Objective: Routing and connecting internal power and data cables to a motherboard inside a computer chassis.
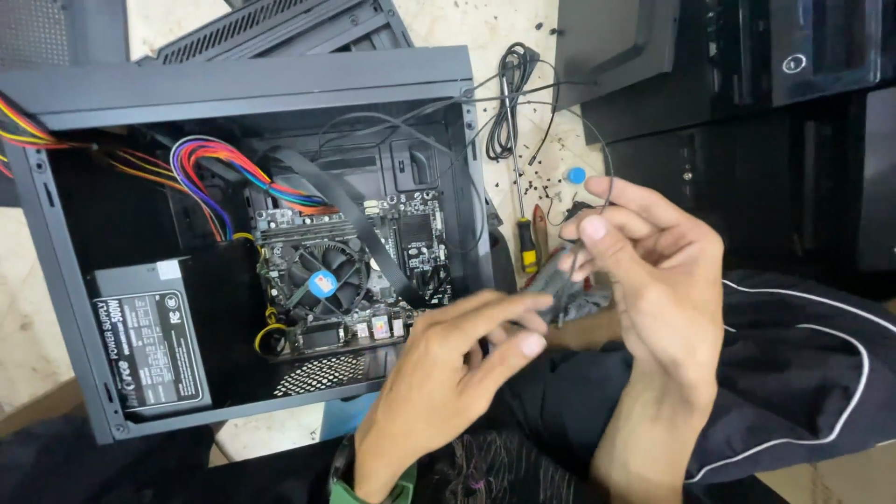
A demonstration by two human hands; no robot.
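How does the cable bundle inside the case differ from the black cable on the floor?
The cable bundle is many-coloured: red, blue, purple, yellow. The black cable is one dark colour. The bundle fans out inside the case toward the motherboard; the black cable lies folded in a loose hank on the floor outside. Neither is touched by a hand.

case (243,89) dark grey | wires (219,163) red, blue, purple, yellow | fan (322,280) black, blue centre sticker | screwdriver (528,245) yellow-black handle | cap (577,175) blue | cable (509,89) black | floor (467,23) beige speckled
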